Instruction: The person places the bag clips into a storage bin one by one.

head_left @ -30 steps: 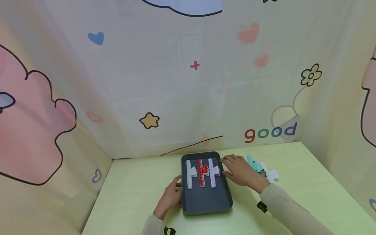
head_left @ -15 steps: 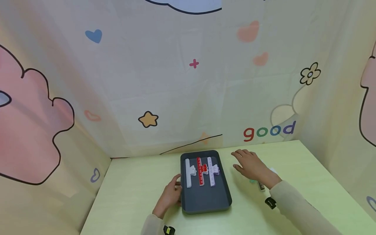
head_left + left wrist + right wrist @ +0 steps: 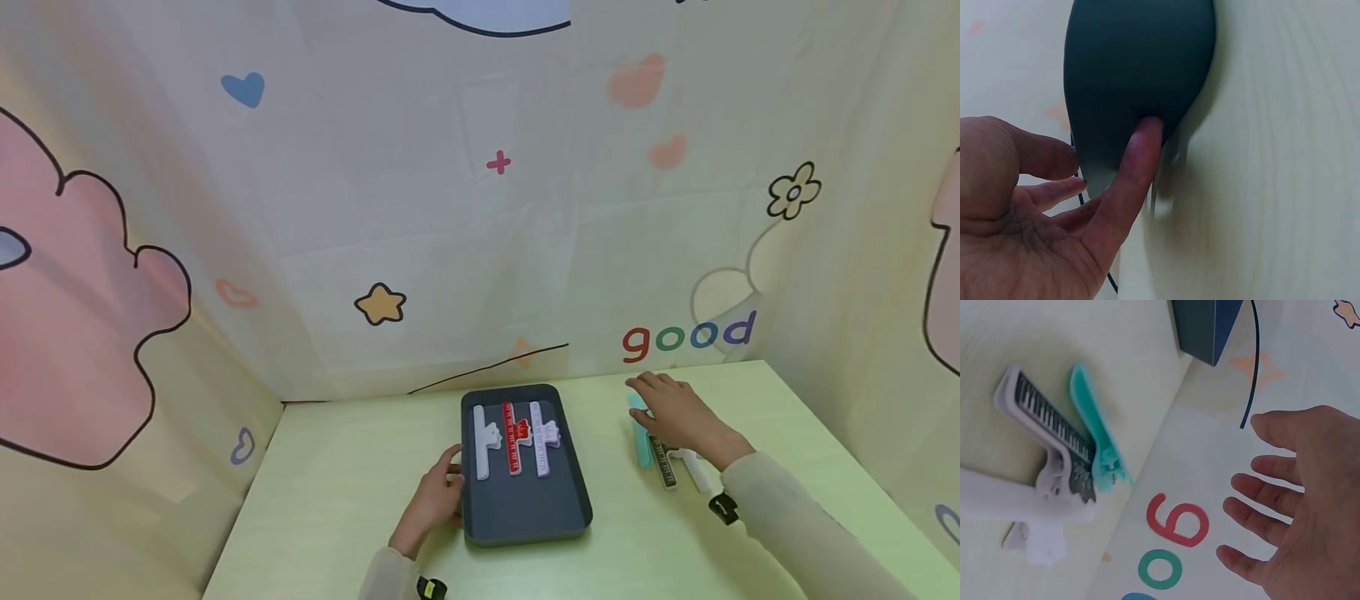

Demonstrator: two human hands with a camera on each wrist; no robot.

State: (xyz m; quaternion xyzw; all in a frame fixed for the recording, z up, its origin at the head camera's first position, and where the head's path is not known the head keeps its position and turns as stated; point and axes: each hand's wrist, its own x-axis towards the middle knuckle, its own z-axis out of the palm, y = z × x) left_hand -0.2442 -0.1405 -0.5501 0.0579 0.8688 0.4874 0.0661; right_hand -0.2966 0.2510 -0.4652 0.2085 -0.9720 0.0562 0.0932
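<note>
My left hand (image 3: 438, 500) is at the left side of a dark grey tray (image 3: 525, 517). In the left wrist view its fingers (image 3: 1141, 147) touch the outer wall and the thumb is at the edge. Inside the tray lie a white clip (image 3: 482, 450), a red clip (image 3: 512, 442) and a lilac clip (image 3: 539, 446), side by side. My right hand (image 3: 686, 417), holding nothing, is over several loose clips. Among these are a turquoise clip (image 3: 1088, 403), a black-faced clip (image 3: 1054, 419) and a white clip (image 3: 1016, 497), the latter two overlapping.
The pale wooden table (image 3: 337, 483) carries the tray and the loose clips. A printed cloth (image 3: 450, 233) hangs behind it and along both sides. Each wrist has a black device (image 3: 724, 508) strapped on.
My right hand has moved away from the tray's right edge, rightward to over the loose clips. The left hand and the three clips in the tray have stayed put.
</note>
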